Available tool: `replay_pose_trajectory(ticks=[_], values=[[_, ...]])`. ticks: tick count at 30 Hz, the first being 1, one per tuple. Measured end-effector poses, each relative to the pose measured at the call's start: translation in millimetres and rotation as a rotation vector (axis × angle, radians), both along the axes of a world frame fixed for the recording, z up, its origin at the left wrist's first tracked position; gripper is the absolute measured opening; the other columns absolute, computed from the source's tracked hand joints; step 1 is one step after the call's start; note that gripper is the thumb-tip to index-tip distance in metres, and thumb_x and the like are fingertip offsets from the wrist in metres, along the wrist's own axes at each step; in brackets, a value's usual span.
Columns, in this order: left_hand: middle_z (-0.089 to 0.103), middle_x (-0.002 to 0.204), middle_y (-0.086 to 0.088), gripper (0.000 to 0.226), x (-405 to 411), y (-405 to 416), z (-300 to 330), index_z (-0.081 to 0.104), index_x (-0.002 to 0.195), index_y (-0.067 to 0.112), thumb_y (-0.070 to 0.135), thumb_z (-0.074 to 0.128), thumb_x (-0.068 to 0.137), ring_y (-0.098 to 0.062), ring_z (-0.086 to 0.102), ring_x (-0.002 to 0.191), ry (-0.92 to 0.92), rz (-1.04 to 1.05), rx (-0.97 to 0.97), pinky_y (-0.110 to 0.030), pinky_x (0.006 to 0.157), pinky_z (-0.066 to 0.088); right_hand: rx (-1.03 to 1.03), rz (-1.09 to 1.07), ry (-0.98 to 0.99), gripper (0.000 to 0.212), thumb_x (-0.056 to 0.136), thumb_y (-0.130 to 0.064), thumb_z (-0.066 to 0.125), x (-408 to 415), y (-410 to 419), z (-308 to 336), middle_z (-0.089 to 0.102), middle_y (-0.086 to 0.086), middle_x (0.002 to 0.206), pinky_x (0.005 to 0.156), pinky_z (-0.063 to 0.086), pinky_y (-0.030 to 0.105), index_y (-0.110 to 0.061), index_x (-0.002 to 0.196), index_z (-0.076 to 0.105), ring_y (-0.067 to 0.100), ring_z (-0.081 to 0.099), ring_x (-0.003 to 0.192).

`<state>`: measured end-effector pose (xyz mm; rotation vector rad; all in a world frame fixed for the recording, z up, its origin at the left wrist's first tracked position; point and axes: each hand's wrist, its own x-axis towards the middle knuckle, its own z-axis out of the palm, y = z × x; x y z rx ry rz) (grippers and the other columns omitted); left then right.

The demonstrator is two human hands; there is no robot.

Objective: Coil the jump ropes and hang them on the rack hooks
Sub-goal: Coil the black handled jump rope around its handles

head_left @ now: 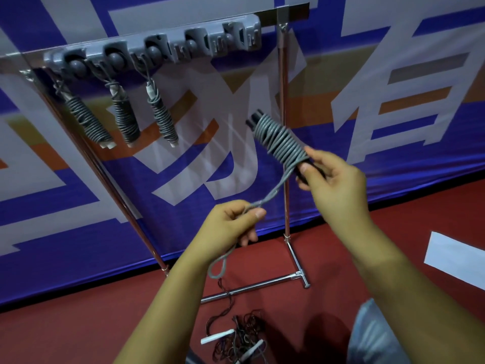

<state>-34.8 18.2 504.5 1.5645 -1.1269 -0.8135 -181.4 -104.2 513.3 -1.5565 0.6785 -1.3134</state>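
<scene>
Blue-and-white banner (393, 74), printed with large characters: backdrop behind the rack.

Red floor (78, 324): below the rack.

Rack (284, 153), chrome tube frame with a foot bar on the floor, carrying a grey hook strip (157, 46) along its top rail. Right-end hooks on the strip look free.

Hung ropes, three (126, 119): grey cord wound round pale handles, dangling from the left half of the hook strip.

Right hand (333, 185): in front of the rack's right upright, fingers and thumb clamped on the lower end of the black handles.

Left hand (231, 224): lower and left of that upright, pinching the doubled tail of cord between thumb and fingers; both hands well apart, cord stretched between them.

Coiled rope (282, 139): grey cord wrapped round black handles, long axis slanting up-left from the right hand toward the hook strip. End loop (217, 266) hangs below the left hand. Judgement: winding is nearly done; the loop must travel up to a free hook, and the left hand holds the part that hooks on.

Loose ropes (236, 340): dark tangle with pale handles on the floor, near the rack's foot bar, not yet coiled.
</scene>
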Motion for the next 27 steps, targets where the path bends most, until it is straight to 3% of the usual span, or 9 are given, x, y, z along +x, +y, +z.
replay_pose_trajectory(ticks=[3,7,10,12,15,17,20,24,27], values=[[0.040,0.045,0.001,0.029,11.5,2.5,-24.8,0.058,0.062,0.011,0.032,0.061,0.083,-0.007,0.034,0.040,0.150,0.150,0.000,-0.020,0.045,0.030,0.026,-0.054,-0.073,0.034,0.092,0.001,0.057,-2.5,-20.4,22.5,0.068,0.007,0.103,0.071,0.057,0.022,-0.007,0.125,0.060,0.009,0.069,0.082],[0.037,0.046,0.000,0.035,20.6,6.4,-48.6,0.054,0.050,0.023,0.024,0.060,0.084,-0.010,0.030,0.043,0.359,0.182,-0.013,-0.026,0.051,0.024,-0.011,-0.107,-0.053,0.032,0.092,0.000,0.057,-6.9,-41.5,37.0,0.068,0.004,0.095,0.076,0.059,0.032,-0.005,0.123,0.061,0.009,0.069,0.078],[0.053,0.060,-0.001,0.026,16.8,-2.7,-42.4,0.059,0.064,0.020,0.034,0.061,0.086,-0.013,0.049,0.058,0.385,0.112,-0.048,-0.023,0.061,0.042,-0.060,-0.068,0.034,0.033,0.090,-0.002,0.060,-0.6,-34.2,31.7,0.068,-0.001,0.096,0.080,0.058,0.036,-0.009,0.122,0.063,0.011,0.069,0.084],[0.069,0.084,-0.001,0.029,14.1,-13.1,-32.3,0.065,0.086,0.015,0.041,0.052,0.089,-0.014,0.065,0.084,0.465,0.072,-0.093,-0.026,0.078,0.050,-0.054,-0.022,0.043,0.034,0.089,-0.001,0.060,6.1,-26.5,24.8,0.067,-0.007,0.095,0.081,0.058,0.035,-0.010,0.122,0.063,0.009,0.068,0.087],[0.068,0.118,-0.003,0.044,8.1,-24.2,-15.8,0.061,0.115,0.011,0.044,0.045,0.089,-0.019,0.058,0.118,0.552,-0.073,-0.137,-0.036,0.100,0.046,-0.044,0.014,0.037,0.034,0.090,0.000,0.060,13.0,-20.9,18.8,0.067,-0.008,0.097,0.082,0.058,0.036,-0.011,0.122,0.063,0.008,0.068,0.091],[0.065,0.123,-0.002,0.037,-1.0,-26.8,-10.3,0.058,0.122,0.015,0.037,0.053,0.092,-0.020,0.054,0.124,0.443,-0.213,-0.145,-0.036,0.105,0.043,-0.042,0.006,0.034,0.034,0.089,-0.001,0.060,14.8,-21.2,18.8,0.067,-0.007,0.097,0.081,0.058,0.036,-0.010,0.122,0.063,0.009,0.069,0.090],[0.074,0.100,-0.001,0.022,-12.8,-28.7,-7.2,0.063,0.110,0.014,0.012,0.060,0.088,-0.015,0.066,0.105,0.319,-0.152,-0.185,-0.030,0.095,0.049,-0.057,-0.012,0.030,0.033,0.089,-0.002,0.061,13.9,-22.0,22.8,0.067,-0.006,0.097,0.079,0.058,0.035,-0.010,0.121,0.063,0.009,0.069,0.089],[0.069,0.077,-0.001,0.017,-9.7,-26.5,-4.3,0.063,0.096,0.009,0.013,0.056,0.081,-0.008,0.060,0.061,0.744,0.016,-0.304,-0.023,0.063,0.053,-0.081,-0.022,0.032,0.034,0.089,-0.001,0.061,10.8,-22.9,23.2,0.066,-0.005,0.100,0.080,0.058,0.034,-0.010,0.122,0.063,0.008,0.067,0.094],[0.061,0.074,-0.001,0.008,-1.4,-25.1,-2.2,0.067,0.088,0.009,0.010,0.062,0.083,-0.005,0.046,0.051,0.886,0.034,-0.329,-0.018,0.051,0.042,-0.055,-0.012,0.045,0.034,0.090,-0.002,0.060,10.6,-24.2,16.4,0.065,-0.005,0.102,0.079,0.058,0.031,-0.011,0.123,0.062,0.007,0.067,0.094]])
